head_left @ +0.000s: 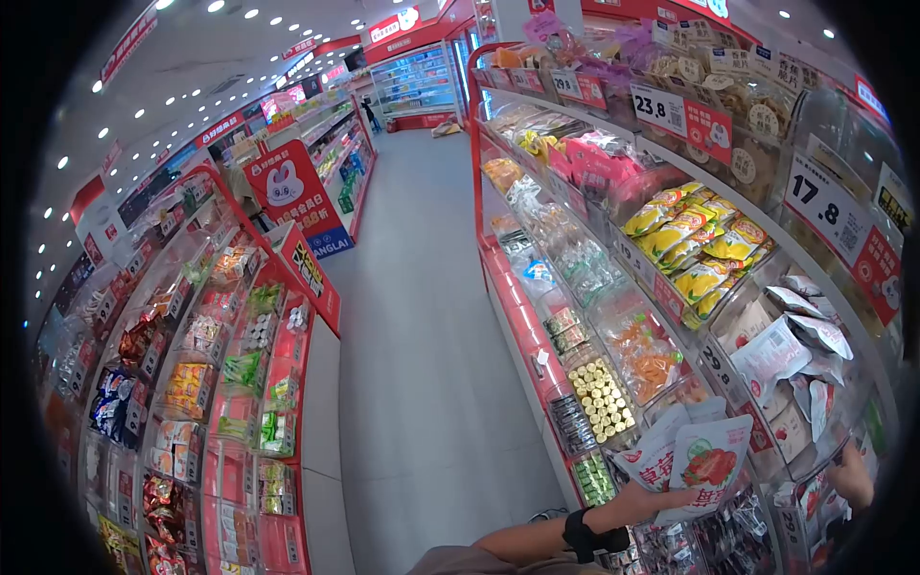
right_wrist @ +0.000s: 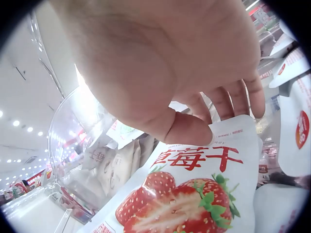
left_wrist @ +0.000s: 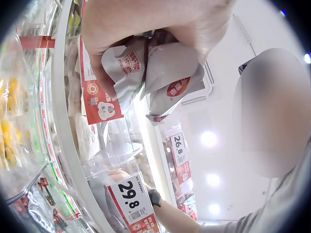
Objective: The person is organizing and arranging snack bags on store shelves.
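Note:
My left hand [head_left: 640, 505] grips white pouches of dried strawberries [head_left: 709, 460], at least two side by side, printed with a red strawberry picture. In the left wrist view my fingers curl round the pouches' [left_wrist: 170, 73] white, crinkled ends. My right hand [head_left: 851, 477] reaches into a clear shelf bin at the lower right edge of the head view. The right wrist view shows my right hand [right_wrist: 170, 63] with its thumb in front of the top edge of another dried strawberry pouch [right_wrist: 194, 194] and its fingers behind, pinching it. More white pouches [right_wrist: 296, 126] lie beside it.
Above the hands is a bin of white and silver pouches [head_left: 781, 345]; yellow snack bags [head_left: 685, 240] fill the bin beyond. Price tags [head_left: 829, 211] line the shelf rails. A grey aisle floor [head_left: 412, 335] separates this shelf from a snack rack [head_left: 192, 383] on the left.

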A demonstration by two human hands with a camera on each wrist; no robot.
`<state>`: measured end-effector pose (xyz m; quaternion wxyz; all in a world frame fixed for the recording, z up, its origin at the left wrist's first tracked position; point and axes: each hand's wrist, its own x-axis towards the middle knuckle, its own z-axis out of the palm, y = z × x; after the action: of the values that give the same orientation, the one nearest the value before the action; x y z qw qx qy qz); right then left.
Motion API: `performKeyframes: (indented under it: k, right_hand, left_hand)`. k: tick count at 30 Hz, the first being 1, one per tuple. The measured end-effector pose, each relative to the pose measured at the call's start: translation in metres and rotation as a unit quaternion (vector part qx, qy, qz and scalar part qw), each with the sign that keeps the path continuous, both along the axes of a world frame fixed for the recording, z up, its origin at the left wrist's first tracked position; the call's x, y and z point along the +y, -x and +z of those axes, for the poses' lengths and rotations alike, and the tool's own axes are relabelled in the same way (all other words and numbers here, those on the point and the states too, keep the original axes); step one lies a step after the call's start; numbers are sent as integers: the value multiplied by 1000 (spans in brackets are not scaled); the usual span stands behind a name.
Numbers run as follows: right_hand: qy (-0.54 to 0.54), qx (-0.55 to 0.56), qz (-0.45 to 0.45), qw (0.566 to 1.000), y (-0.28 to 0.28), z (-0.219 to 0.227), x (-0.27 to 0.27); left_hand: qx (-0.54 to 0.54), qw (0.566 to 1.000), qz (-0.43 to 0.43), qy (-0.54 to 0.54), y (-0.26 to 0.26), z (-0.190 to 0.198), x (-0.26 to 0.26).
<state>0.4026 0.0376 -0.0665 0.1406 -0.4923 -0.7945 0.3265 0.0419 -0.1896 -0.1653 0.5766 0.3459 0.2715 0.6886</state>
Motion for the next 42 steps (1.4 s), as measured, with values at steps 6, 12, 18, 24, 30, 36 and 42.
performKeyframes:
  k: [6,12,18,24,30,36,42]
  right_hand:
    - [65,-153,-62,984,19,37,-16]
    - [76,-77,18,994,23,46,-17]
    - [34,-127,9,991,20,49,-15]
    - [-400,-216,49,889,59,85,-82]
    - [-490,-293,-36,820,59,103,-143]
    - [-489,-213,-135,835,39,98,-147]
    - [-375,-136,-57,915,36,83,-106]
  left_hand:
    - [-26,999,-38,12,-8,0,6]
    - [-36,997,-62,-10,-24,-8,18]
    - [-11,995,-97,8,-25,-17,23]
    - [16,999,-10,-40,-10,1,13]
    - [-71,994,76,17,15,11,10]
    - [-36,997,39,57,16,14,10]
    - [4,996,14,86,3,15,14]
